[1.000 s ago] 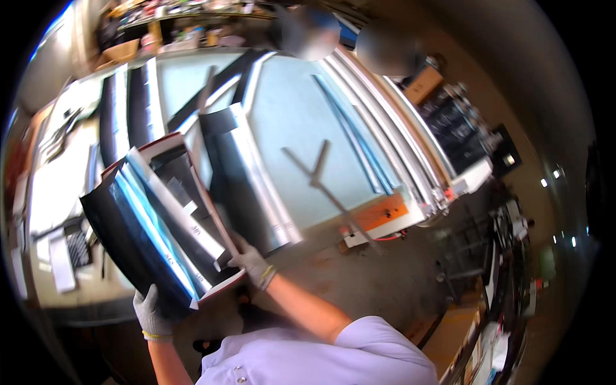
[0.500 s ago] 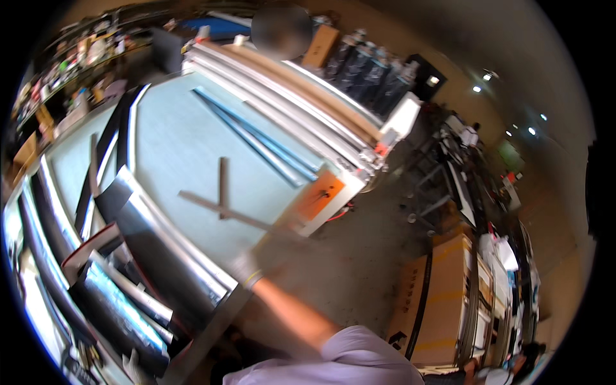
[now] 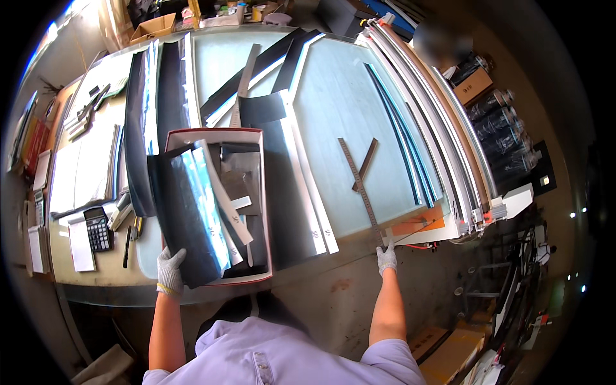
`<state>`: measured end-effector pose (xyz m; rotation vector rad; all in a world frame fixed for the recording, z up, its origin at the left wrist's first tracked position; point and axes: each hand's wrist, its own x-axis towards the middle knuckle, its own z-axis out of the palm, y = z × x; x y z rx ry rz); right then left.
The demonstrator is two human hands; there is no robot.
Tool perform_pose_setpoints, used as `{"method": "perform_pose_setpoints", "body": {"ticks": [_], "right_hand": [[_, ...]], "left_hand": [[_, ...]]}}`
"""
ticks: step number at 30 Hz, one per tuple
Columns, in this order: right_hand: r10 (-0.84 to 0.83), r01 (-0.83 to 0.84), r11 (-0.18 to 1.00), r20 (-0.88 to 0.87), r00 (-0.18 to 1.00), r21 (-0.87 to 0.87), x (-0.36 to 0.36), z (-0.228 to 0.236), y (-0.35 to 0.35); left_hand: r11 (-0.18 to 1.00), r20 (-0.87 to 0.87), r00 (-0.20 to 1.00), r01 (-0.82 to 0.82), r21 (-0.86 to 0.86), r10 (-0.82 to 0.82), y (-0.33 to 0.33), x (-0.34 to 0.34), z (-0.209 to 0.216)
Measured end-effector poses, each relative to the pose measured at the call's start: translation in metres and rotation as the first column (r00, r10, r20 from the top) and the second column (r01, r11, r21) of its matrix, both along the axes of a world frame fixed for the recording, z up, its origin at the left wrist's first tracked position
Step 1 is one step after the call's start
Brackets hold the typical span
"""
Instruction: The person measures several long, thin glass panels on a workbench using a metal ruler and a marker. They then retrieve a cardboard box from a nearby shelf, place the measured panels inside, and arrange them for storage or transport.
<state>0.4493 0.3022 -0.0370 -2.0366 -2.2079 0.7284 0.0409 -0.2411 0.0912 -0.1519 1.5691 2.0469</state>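
My left hand (image 3: 171,272), in a pale knit glove, is closed on the near left corner of a black flexible sheet (image 3: 183,212). The sheet lies at a slant over a red-rimmed box (image 3: 268,205), with shiny strips and a white marked strip (image 3: 224,202) along its right side. Farther right, at the table's front edge, my gloved right hand (image 3: 387,257) closes on the near end of a long steel ruler (image 3: 359,187). A shorter dark bar (image 3: 366,163) crosses that ruler on the glass.
Dark sheets with white edges (image 3: 298,179) lie right of the box. Narrow blue-edged strips (image 3: 401,138) lie near a long roller frame (image 3: 443,115). At left are a calculator (image 3: 98,230), a black pen (image 3: 126,252) and papers (image 3: 86,170). Cardboard (image 3: 449,346) stands at lower right.
The view has swung round, bringing the table upright before me. My right hand, blurred at the table edge before, is now at the ruler's near end; my left is still by the black sheet.
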Motion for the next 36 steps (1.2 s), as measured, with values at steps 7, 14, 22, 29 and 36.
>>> {"method": "perform_pose_setpoints", "body": {"ticks": [7,14,22,29,36], "right_hand": [[-0.046,0.104,0.988,-0.428,0.902,0.114,-0.041,0.031,-0.05],[0.206,-0.056,0.915,-0.344,0.916,0.398,-0.059,0.078,-0.012],[0.461,-0.437,0.884,-0.154,0.874,0.165,-0.088,0.06,0.079],[0.483,-0.473,0.875,-0.187,0.855,0.098,-0.061,0.037,0.124],[0.388,-0.399,0.916,-0.305,0.87,0.028,-0.025,0.034,0.157]], "left_hand": [[0.985,0.084,0.982,0.166,0.048,-0.169,0.037,0.013,0.031],[0.957,0.156,0.951,0.241,0.161,-0.266,0.131,0.065,0.049],[0.969,0.169,0.956,0.246,-0.012,-0.24,0.262,0.158,0.013],[0.988,0.268,0.952,0.153,0.009,-0.15,0.362,0.203,-0.036],[0.997,0.14,0.99,0.018,-0.074,-0.007,0.482,0.188,-0.117]]}}
